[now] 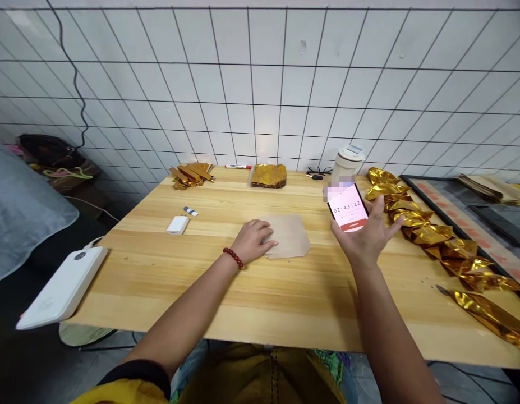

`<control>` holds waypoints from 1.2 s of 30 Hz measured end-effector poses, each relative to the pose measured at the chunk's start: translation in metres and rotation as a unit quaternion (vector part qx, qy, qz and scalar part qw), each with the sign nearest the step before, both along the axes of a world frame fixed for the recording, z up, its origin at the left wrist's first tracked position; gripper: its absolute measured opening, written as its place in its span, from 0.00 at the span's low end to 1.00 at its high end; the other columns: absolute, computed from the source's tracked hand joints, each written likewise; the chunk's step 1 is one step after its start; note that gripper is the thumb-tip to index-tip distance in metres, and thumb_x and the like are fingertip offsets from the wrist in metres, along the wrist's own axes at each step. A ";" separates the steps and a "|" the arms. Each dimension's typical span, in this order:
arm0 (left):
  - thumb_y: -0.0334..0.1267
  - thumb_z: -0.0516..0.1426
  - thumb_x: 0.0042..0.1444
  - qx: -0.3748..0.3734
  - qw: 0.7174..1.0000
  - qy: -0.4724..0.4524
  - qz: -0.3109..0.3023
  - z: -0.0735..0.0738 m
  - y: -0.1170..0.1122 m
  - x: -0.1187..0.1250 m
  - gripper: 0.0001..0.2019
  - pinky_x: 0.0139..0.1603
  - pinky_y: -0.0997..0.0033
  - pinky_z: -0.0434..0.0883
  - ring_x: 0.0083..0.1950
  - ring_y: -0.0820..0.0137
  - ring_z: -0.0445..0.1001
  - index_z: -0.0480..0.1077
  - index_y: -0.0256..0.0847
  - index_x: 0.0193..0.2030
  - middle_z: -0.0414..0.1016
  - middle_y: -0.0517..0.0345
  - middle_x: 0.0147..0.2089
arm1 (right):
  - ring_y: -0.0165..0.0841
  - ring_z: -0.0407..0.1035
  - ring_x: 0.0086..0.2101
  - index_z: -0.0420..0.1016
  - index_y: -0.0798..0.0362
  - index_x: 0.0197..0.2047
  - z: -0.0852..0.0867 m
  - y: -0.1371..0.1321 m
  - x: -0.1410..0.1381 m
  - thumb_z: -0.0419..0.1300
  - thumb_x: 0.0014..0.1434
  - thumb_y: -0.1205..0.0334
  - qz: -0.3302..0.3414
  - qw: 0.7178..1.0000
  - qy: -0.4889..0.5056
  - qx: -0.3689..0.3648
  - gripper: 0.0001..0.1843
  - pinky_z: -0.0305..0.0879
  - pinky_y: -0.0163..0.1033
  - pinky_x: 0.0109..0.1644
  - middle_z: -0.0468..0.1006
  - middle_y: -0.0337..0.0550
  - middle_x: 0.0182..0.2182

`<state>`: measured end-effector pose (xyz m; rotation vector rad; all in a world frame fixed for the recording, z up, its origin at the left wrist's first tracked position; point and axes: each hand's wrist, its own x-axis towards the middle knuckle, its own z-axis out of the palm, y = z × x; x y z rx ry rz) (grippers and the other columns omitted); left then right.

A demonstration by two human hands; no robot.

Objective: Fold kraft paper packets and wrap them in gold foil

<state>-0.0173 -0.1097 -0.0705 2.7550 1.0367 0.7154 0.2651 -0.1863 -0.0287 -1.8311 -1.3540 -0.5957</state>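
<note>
My left hand [252, 241] rests on the table, its fingers lying over the left edge of a tan paper sheet [290, 235]. A red bead bracelet [233, 258] circles that wrist. On the right, my right hand [364, 238] grips a phone [347, 210] near its lower end, with the thumb at the left edge and fingers along the right side. The lit phone screen shows a running time and a red bar; it is tilted up towards me in front of a white cup [349, 160].
Folded gold foil pieces [432, 234] line the right side. At the back are gold strips [192, 175], a marker [238, 166], a gold paper stack [268, 175] and glasses [319, 171]. A white charger [178, 225] lies left; a power bank [64, 286] overhangs the left edge.
</note>
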 end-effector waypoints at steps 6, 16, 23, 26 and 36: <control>0.51 0.57 0.59 -0.001 1.000 -0.001 0.004 -0.001 0.002 0.000 0.17 0.57 0.54 0.68 0.54 0.59 0.71 0.76 0.42 0.45 0.75 0.48 0.52 | 0.51 0.67 0.50 0.35 0.60 0.71 -0.011 0.006 0.027 0.60 0.49 0.48 -0.082 0.993 0.057 -0.061 0.55 0.31 0.68 0.64 0.73 0.58 0.51; 0.51 0.56 0.59 0.001 1.000 0.004 0.002 0.000 0.002 0.000 0.17 0.55 0.53 0.68 0.53 0.58 0.71 0.76 0.42 0.45 0.75 0.48 0.52 | 0.54 0.69 0.49 0.40 0.61 0.71 -0.033 0.006 0.061 0.62 0.43 0.49 -0.175 0.955 0.141 -0.194 0.58 0.28 0.70 0.64 0.74 0.63 0.51; 0.51 0.56 0.59 -0.009 1.000 0.005 0.005 0.000 0.002 0.000 0.17 0.56 0.53 0.68 0.54 0.58 0.71 0.76 0.42 0.46 0.75 0.48 0.52 | 0.55 0.71 0.48 0.40 0.63 0.71 -0.034 0.007 0.065 0.63 0.43 0.47 -0.187 0.945 0.162 -0.215 0.59 0.26 0.70 0.64 0.76 0.65 0.48; 0.51 0.56 0.59 -0.009 1.000 0.006 0.005 0.000 0.002 -0.001 0.18 0.57 0.53 0.68 0.54 0.58 0.71 0.76 0.42 0.46 0.75 0.48 0.53 | 0.56 0.72 0.47 0.41 0.63 0.70 -0.032 0.006 0.071 0.65 0.42 0.46 -0.202 0.934 0.176 -0.234 0.61 0.27 0.71 0.63 0.78 0.63 0.44; 0.51 0.57 0.58 -0.012 1.000 -0.005 0.004 0.002 0.001 0.000 0.17 0.56 0.51 0.69 0.53 0.57 0.72 0.77 0.43 0.45 0.75 0.47 0.52 | 0.51 0.58 0.60 0.50 0.58 0.68 -0.013 0.006 0.034 0.56 0.56 0.50 -0.110 0.986 0.082 -0.091 0.42 0.29 0.70 0.64 0.66 0.63 0.60</control>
